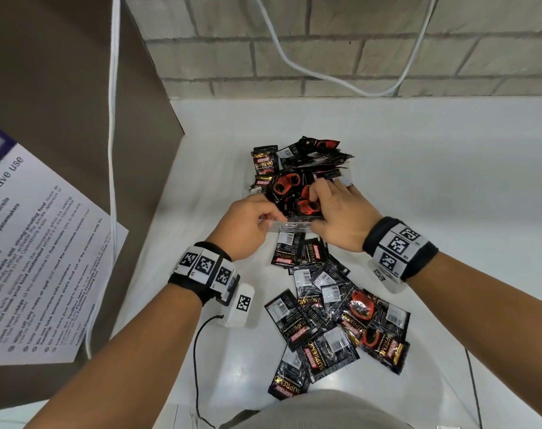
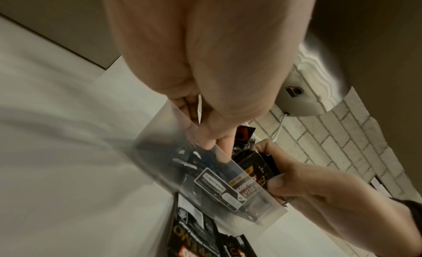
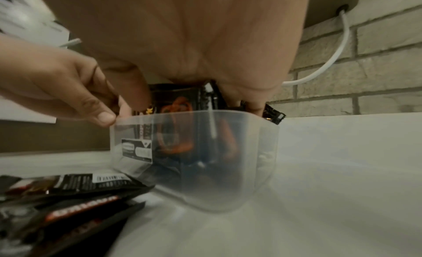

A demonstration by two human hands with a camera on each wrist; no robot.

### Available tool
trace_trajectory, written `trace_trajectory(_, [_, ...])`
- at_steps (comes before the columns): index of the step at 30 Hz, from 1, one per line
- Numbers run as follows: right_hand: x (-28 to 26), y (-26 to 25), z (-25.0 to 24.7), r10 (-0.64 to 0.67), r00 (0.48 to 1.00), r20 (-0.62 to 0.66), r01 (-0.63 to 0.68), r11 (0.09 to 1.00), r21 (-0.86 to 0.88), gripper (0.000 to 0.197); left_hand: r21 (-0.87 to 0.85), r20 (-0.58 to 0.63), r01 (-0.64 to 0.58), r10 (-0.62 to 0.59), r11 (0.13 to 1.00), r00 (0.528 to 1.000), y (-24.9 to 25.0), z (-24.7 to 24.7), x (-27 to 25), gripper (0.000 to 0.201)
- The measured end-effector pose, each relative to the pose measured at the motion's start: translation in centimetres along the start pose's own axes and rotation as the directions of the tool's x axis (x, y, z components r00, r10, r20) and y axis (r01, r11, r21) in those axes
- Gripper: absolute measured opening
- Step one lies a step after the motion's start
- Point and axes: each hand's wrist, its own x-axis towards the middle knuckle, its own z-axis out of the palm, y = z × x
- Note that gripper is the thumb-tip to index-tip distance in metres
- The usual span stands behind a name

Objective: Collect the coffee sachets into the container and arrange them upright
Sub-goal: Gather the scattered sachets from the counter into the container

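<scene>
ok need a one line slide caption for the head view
Left hand steadies the clear container while the right hand tucks coffee sachets inside; loose sachets remain on the counter.

Left hand pinching near rim of clear container; right hand among sachets standing inside. Loose sachets scattered toward 6 o'clock on white counter. Printed notice at 9 o'clock.

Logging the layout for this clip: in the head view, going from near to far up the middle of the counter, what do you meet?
Loose coffee sachets → left hand and right hand at the near rim of the clear container → sachets packed in the container → brick wall.
</scene>
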Motion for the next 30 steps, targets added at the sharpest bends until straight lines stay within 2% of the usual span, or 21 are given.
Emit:
trace_trajectory(2, [-0.5,0.2,-0.1,-0.026,0.999,-0.040,0.029,0.997,0.071,0.030,-0.014,-0.001,0.007,-0.007,1.000,1.000,-0.1,0.0,-0.2,0.027])
trace_trajectory(4, [-0.7,0.6,0.0,-0.045,0.994,-0.101,0.051,0.997,0.058,0.025,-0.036,-0.017,0.017,-0.018,0.999,1.000,-0.1,0.2,-0.3,0.020])
trace_trajectory(8, [-1.0,1.4,0.6,-0.062,0.993,-0.102,0.060,0.998,-0.025,0.016,-0.069,-0.047,-0.013,0.009,0.998,0.999,0.4,0.6,-0.5,0.035])
trace_trajectory(9, [-1.1,1.4,0.7,-0.055,0.994,-0.089,0.051,0.998,-0.045,0.021,-0.050,-0.029,-0.027,0.025,0.998,0.999,0.5,0.7,-0.6,0.035])
trace_trajectory(12, [-1.5,0.9,0.6,-0.010,0.999,-0.051,0.005,0.995,-0.099,0.052,0.020,0.032,-0.064,0.063,0.998,0.998,0.8,1.1,-0.9,0.028])
trace_trajectory(14, [-1.8,0.3,0.2,0.006,0.998,-0.066,-0.013,0.995,-0.099,0.058,0.006,-0.008,-0.081,0.081,0.997,0.997,1.0,1.1,-1.2,0.024])
trace_trajectory(17, [-3.0,-0.7,-0.9,-0.049,0.971,-0.235,0.046,0.999,-0.018,0.043,-0.006,-0.139,-0.171,0.168,0.985,0.976,1.7,0.8,-2.9,0.023])
trace_trajectory(19, [-4.1,-1.2,-1.6,-0.096,0.949,-0.301,0.137,0.983,0.120,0.028,-0.034,-0.079,-0.209,0.206,0.977,0.975,2.2,0.7,-4.6,0.020])
trace_trajectory(21, [-5.1,-1.4,-1.6,-0.109,0.974,-0.197,0.158,0.955,0.253,0.011,-0.009,0.084,-0.215,0.215,0.977,0.973,2.1,1.3,-6.0,0.024])
trace_trajectory(22, [-5.4,-1.4,-1.3,-0.105,0.988,-0.110,0.130,0.957,0.261,0.010,0.037,0.175,-0.202,0.193,0.979,0.966,1.7,1.8,-6.3,0.031])
trace_trajectory(25, [-5.6,-1.6,0.1,-0.059,0.984,0.171,0.045,0.995,0.085,0.032,0.200,0.388,-0.086,0.002,0.976,0.921,1.0,3.0,-6.3,0.061])
trace_trajectory(27, [-5.5,-1.5,1.1,0.002,0.963,0.269,0.004,1.000,-0.021,0.042,0.264,0.385,-0.068,-0.040,0.962,0.922,0.6,3.2,-6.4,0.063])
trace_trajectory(30, [-5.5,-1.3,2.0,0.018,0.959,0.284,-0.010,1.000,-0.030,0.036,0.240,0.275,-0.024,-0.044,0.970,0.960,0.3,2.9,-7.2,0.044])
